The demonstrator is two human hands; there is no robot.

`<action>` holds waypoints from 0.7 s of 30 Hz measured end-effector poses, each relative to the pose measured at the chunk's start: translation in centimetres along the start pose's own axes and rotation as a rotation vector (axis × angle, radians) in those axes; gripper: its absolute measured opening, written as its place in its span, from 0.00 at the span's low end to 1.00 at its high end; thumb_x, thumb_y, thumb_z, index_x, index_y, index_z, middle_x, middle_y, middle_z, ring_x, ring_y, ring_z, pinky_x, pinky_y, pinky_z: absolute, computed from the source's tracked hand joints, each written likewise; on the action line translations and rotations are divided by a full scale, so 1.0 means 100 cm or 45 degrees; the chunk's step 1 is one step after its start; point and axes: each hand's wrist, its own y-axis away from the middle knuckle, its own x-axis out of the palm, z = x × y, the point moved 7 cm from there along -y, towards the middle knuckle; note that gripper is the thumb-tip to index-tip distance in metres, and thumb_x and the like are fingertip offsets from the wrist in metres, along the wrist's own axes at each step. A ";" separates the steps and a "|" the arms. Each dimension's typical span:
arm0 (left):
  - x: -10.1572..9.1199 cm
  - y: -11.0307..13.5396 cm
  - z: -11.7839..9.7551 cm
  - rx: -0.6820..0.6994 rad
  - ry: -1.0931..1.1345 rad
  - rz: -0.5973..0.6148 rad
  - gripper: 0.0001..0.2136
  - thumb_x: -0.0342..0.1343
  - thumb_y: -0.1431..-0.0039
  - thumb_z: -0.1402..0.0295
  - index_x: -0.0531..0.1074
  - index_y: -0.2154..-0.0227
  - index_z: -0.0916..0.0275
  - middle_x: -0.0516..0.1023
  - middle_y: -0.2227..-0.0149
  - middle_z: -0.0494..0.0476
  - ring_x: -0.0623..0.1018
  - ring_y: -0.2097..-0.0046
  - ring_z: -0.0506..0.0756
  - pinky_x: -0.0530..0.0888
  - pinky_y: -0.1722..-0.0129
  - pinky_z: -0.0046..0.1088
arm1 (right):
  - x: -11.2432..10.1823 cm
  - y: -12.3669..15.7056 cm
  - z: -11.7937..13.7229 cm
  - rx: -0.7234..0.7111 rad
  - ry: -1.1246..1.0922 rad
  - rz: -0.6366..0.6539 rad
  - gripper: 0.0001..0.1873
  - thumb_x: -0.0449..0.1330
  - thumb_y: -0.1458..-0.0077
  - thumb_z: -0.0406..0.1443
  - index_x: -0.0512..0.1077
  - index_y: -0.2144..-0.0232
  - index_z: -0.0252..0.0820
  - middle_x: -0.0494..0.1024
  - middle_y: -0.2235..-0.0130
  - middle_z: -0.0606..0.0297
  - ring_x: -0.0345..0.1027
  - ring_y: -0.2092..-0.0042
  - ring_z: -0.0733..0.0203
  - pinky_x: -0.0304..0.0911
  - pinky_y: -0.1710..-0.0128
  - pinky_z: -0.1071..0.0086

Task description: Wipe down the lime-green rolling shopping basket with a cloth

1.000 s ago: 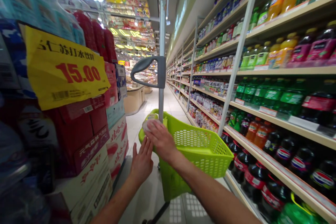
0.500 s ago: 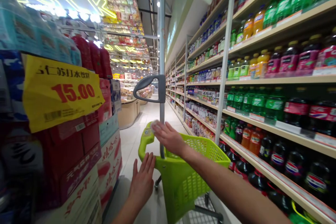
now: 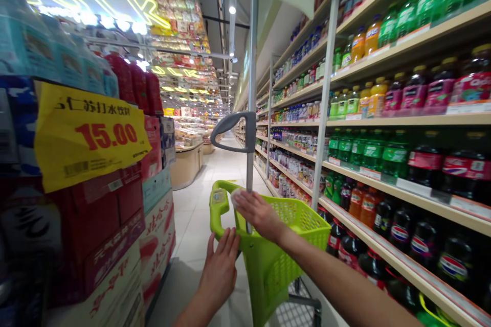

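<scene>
A bright green plastic shopping cart stands in front of me, with a metal pole rising from it. My left hand lies with straightened fingers on the cart's rear edge, thumb apart, just below the looped handle. Over the basket, beside the pole's foot, my right hand reaches across from the right. Under its extended fingertips is a white cloth or tissue. Whether the cloth touches the pole or the cart I cannot tell.
A grey hook-shaped grip juts left from the pole. Shelves of drink bottles line the right side. Stacked drink cartons with a yellow price sign flank the left. The tiled aisle runs ahead.
The cart, its pole and both hands have shifted rightward in view. My right hand with the white cloth sits lower and farther from the handle; my left hand stays at the rear edge.
</scene>
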 end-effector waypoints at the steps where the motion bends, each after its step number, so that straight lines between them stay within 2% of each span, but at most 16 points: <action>1: -0.005 -0.004 0.001 0.023 0.056 -0.008 0.24 0.47 0.53 0.72 0.63 0.50 0.62 0.68 0.47 0.59 0.64 0.45 0.57 0.40 0.41 0.41 | 0.008 0.019 0.009 -0.030 -0.026 0.068 0.18 0.46 0.42 0.29 0.64 0.50 0.41 0.64 0.45 0.62 0.39 0.38 0.60 0.49 0.42 0.56; 4: -0.016 -0.019 0.016 -0.019 0.171 -0.009 0.21 0.46 0.51 0.71 0.64 0.51 0.61 0.71 0.51 0.58 0.67 0.48 0.56 0.46 0.42 0.42 | 0.021 0.064 0.024 0.003 -0.096 0.156 0.19 0.46 0.41 0.30 0.62 0.49 0.46 0.64 0.45 0.66 0.43 0.39 0.61 0.50 0.43 0.58; 7: -0.014 -0.033 0.028 -0.049 0.235 0.094 0.19 0.47 0.49 0.66 0.63 0.52 0.60 0.69 0.49 0.59 0.65 0.45 0.58 0.51 0.44 0.46 | 0.022 0.088 0.025 0.181 -0.141 0.006 0.21 0.46 0.41 0.30 0.59 0.47 0.49 0.64 0.45 0.66 0.44 0.39 0.61 0.52 0.43 0.56; 11: -0.005 -0.042 0.020 -0.009 0.354 0.207 0.12 0.49 0.48 0.62 0.67 0.60 0.58 0.72 0.53 0.56 0.65 0.46 0.57 0.51 0.44 0.46 | 0.027 0.109 0.028 0.414 -0.197 -0.203 0.24 0.46 0.43 0.27 0.56 0.44 0.47 0.64 0.45 0.64 0.46 0.40 0.62 0.53 0.43 0.58; 14: -0.005 -0.044 0.011 -0.061 0.401 0.196 0.11 0.51 0.48 0.61 0.68 0.63 0.58 0.73 0.55 0.55 0.66 0.46 0.58 0.51 0.45 0.47 | 0.032 0.114 0.031 0.579 -0.303 -0.197 0.27 0.45 0.44 0.25 0.53 0.43 0.47 0.61 0.43 0.63 0.46 0.40 0.61 0.52 0.43 0.58; 17: -0.005 -0.045 0.002 -0.114 0.421 0.169 0.11 0.52 0.49 0.61 0.68 0.62 0.57 0.73 0.54 0.55 0.66 0.46 0.59 0.53 0.47 0.46 | 0.027 0.107 0.034 0.727 -0.429 -0.236 0.32 0.43 0.49 0.22 0.52 0.42 0.47 0.60 0.43 0.63 0.49 0.41 0.62 0.52 0.43 0.58; 21: -0.007 -0.042 -0.011 -0.153 0.410 0.136 0.13 0.53 0.50 0.63 0.67 0.60 0.59 0.73 0.54 0.58 0.67 0.48 0.59 0.57 0.50 0.43 | 0.018 0.101 0.039 0.762 -0.565 -0.288 0.36 0.43 0.55 0.20 0.54 0.43 0.46 0.61 0.44 0.64 0.51 0.41 0.62 0.52 0.43 0.58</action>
